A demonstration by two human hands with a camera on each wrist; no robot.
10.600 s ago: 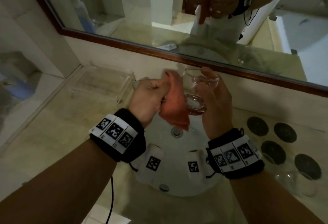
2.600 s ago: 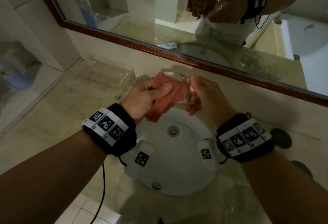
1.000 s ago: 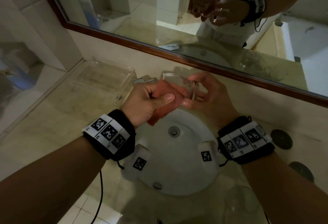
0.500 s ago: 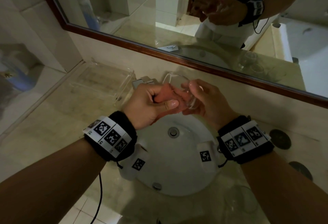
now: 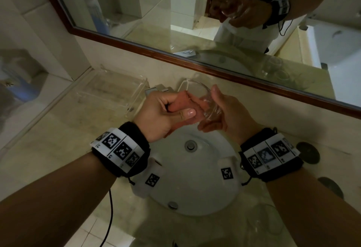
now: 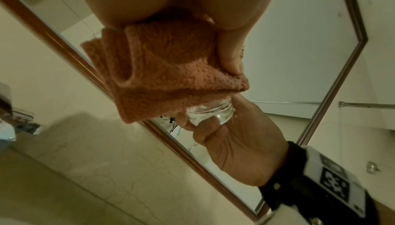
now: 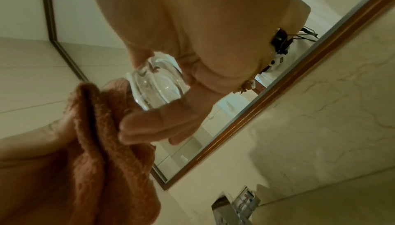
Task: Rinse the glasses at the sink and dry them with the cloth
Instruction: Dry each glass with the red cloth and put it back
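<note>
Gripping glass [image 5: 203, 102], right fingers [image 7: 149, 127]; left clutch cloth [image 6: 162, 70].

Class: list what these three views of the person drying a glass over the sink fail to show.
- Head view: the glass interior, hidden by the cloth and left hand.
- Left wrist view: the glass rim, covered by cloth.
- Head view: another glass beside the sink, too faint.
</note>
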